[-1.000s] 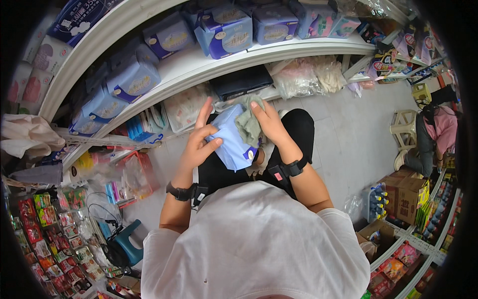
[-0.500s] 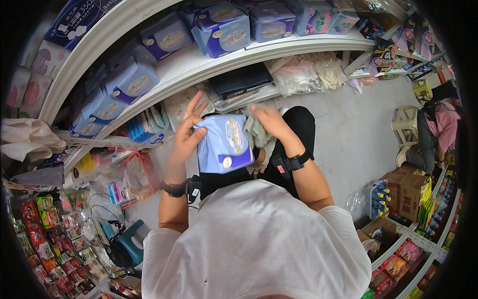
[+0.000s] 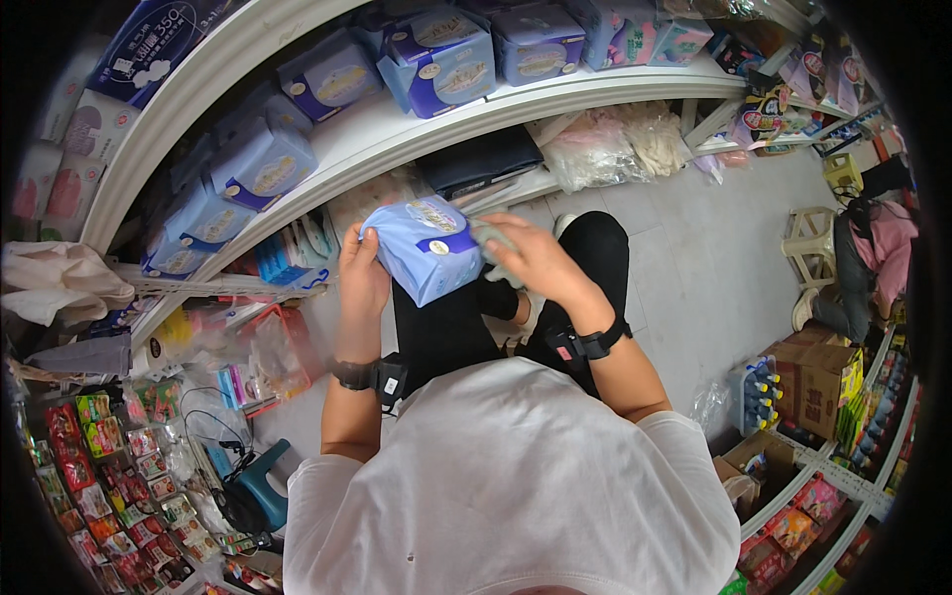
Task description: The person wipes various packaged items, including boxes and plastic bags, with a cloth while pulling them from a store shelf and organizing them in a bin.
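Observation:
My left hand [image 3: 366,268] grips the left end of a light blue soft package [image 3: 424,260] with a dark purple band, held tilted over my lap. My right hand [image 3: 535,261] has its fingers bent round a grey-green cloth [image 3: 499,268] at the package's right side. The cloth is partly hidden by my fingers and the package. I wear black straps on both wrists, and my knees [image 3: 598,253] are bent beneath the package.
A white shelf [image 3: 595,89] of similar packages [image 3: 436,69] curves ahead, with bagged goods [image 3: 605,154] below. Small snack packs [image 3: 109,466] lie left. At right are a crouching person in pink [image 3: 883,253], a cream stool [image 3: 808,243], bottles [image 3: 754,397] and a cardboard box [image 3: 808,392].
The package has been turned and lifted slightly, so its printed band now faces up and right. My left fingers have moved round its left end, and my right hand with the cloth has shifted slightly lower.

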`<state>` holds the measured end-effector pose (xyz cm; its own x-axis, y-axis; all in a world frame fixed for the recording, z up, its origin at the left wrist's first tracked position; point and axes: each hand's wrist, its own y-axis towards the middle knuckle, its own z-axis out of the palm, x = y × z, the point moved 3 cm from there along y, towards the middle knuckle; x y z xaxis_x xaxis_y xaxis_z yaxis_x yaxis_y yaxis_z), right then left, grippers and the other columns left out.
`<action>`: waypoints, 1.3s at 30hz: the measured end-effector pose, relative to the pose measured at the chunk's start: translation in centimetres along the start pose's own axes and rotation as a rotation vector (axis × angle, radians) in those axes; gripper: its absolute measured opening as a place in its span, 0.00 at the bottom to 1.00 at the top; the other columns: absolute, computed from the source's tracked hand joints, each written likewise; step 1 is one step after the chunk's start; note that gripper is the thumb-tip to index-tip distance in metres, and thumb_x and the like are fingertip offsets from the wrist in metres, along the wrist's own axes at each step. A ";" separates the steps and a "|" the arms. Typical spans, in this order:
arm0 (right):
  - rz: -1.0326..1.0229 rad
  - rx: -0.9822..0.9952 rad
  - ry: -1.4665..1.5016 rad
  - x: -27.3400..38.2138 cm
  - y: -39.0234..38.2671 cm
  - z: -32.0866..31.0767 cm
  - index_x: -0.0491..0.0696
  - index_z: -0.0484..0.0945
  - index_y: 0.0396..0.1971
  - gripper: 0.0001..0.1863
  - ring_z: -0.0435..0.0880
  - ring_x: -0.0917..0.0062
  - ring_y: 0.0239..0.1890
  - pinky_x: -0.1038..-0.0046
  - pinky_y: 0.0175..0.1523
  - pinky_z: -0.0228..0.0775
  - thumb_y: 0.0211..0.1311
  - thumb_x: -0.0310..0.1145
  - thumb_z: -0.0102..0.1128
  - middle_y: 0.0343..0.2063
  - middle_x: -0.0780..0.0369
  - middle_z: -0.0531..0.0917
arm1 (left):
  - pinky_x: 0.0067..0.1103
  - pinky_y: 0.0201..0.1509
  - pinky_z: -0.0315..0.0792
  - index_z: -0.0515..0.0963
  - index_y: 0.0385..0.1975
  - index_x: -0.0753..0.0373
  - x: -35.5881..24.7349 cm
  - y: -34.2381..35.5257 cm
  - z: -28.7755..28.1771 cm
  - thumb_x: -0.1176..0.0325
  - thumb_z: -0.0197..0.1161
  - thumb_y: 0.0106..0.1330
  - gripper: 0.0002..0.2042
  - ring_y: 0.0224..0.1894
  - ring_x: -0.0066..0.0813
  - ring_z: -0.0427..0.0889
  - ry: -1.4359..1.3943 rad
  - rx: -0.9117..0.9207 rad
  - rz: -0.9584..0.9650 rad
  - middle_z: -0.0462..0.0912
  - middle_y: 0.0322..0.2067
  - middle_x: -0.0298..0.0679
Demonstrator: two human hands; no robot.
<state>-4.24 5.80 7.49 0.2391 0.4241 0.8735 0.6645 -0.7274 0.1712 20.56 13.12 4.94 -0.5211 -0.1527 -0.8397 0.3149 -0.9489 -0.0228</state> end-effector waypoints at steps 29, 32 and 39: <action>0.026 0.065 0.246 -0.8 -1.1 -2.3 0.53 0.46 0.71 0.58 0.54 0.64 0.71 0.67 0.70 0.49 0.40 0.34 0.75 0.69 0.55 0.55 | 0.55 0.63 0.60 0.60 0.63 0.61 1.5 -1.9 0.3 0.59 0.44 0.74 0.21 0.66 0.50 0.62 -0.359 0.093 -0.659 0.65 0.63 0.47; 0.023 0.073 0.315 -1.4 -0.6 -2.6 0.50 0.52 0.68 0.54 0.59 0.65 0.67 0.68 0.69 0.51 0.39 0.35 0.76 0.64 0.55 0.62 | 0.50 0.63 0.63 0.59 0.64 0.60 0.9 -2.2 1.0 0.58 0.45 0.74 0.22 0.65 0.48 0.63 -0.279 0.197 -0.704 0.64 0.63 0.45; 0.142 -0.141 0.573 -3.3 -0.3 -1.3 0.48 0.60 0.60 0.39 0.69 0.68 0.55 0.67 0.60 0.60 0.48 0.36 0.71 0.50 0.56 0.71 | 0.39 0.64 0.63 0.53 0.68 0.54 -0.5 -3.1 3.5 0.51 0.61 0.64 0.36 0.65 0.41 0.62 0.045 0.184 -0.346 0.60 0.64 0.44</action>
<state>-6.12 3.89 5.11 -0.1268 -0.0123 0.9918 0.5447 -0.8365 0.0593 17.05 15.21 7.35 -0.5346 0.1935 -0.8227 -0.0231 -0.9764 -0.2147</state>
